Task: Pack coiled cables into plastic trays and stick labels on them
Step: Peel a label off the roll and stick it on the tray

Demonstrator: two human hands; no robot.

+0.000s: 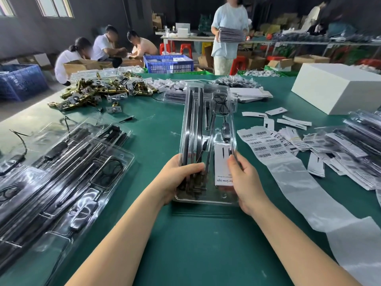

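A long clear plastic tray (216,195) lies lengthwise on the green table in front of me, with black bars, a coiled black cable (221,104) and a white card (221,162) inside. My left hand (181,178) grips the tray's near left end, thumb across the black bars. At the near right edge, my right hand (245,180) holds the tray with its thumb beside the white card. A sheet of barcode labels (263,144) on glossy backing lies just right of the tray.
Packed clear trays (61,172) are stacked at the left, more at the far right (354,141). Brass hardware (88,93) is heaped at the back left, a white box (338,89) at the back right. Loose paper cards (292,120) litter the right. People work beyond the table.
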